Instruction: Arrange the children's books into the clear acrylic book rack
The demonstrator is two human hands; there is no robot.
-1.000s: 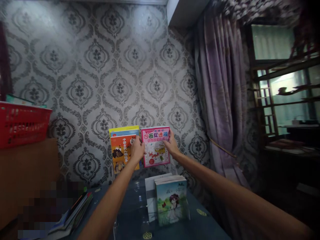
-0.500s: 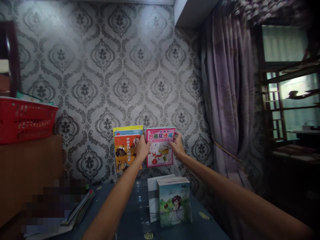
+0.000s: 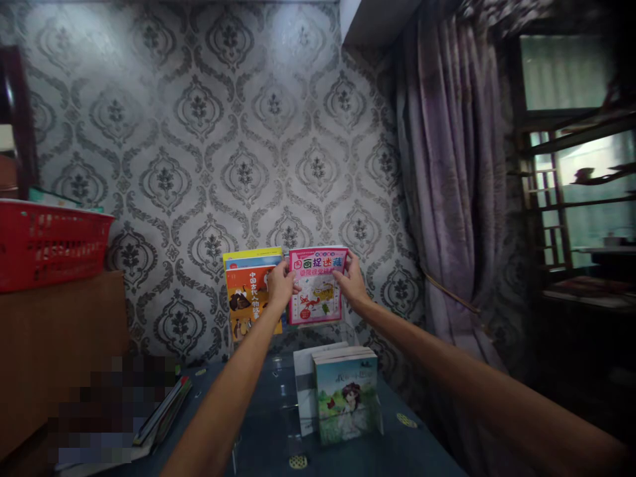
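Note:
A pink-bordered picture book with cartoon animals on its cover is upright between my hands, facing me. My right hand grips its right edge, thumb across the front cover and fingers behind. At the left edge, my left hand is closed, its fingertips reaching the cover; what lies behind them is hidden. Just left stands an orange book, partly covered by my left hand, with blue and yellow books showing behind it. A clear stand shows faintly beneath the pink book.
Nearer to me, several books with a green illustrated cover stand on the dark tablecloth beside a white bookend-like panel. A pile of books lies at left. A red basket rests on a brown box.
The pink book has risen slightly, with both hands still at its edges. The orange book has stayed about where it was. The camera view has shifted a little.

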